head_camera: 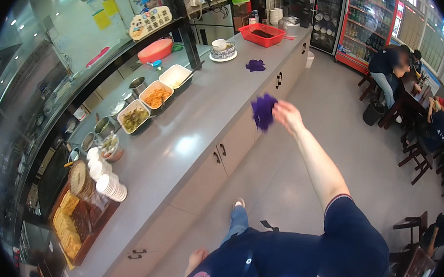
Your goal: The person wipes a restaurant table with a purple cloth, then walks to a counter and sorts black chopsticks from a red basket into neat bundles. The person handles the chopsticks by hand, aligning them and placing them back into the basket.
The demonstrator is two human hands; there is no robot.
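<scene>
My right hand [289, 117] is stretched forward over the floor beside the counter's front edge, its fingers pinching a purple cloth [263, 111] that hangs in the air. A second purple cloth [255, 65] lies crumpled on the grey counter [190, 141], farther off. Low at my side, by the lower cabinet doors, my left hand [199, 256] is partly hidden by my body; its fingers look curled, but whether it holds anything does not show.
Food trays [134, 117], stacked white cups [111, 187] and a wooden box of yellow food [66, 229] line the counter's left side. A red plastic basket [262, 34] and stacked bowls [222, 50] stand farther along. People sit at tables on the right, near stools [415, 160] and a black bin [374, 112].
</scene>
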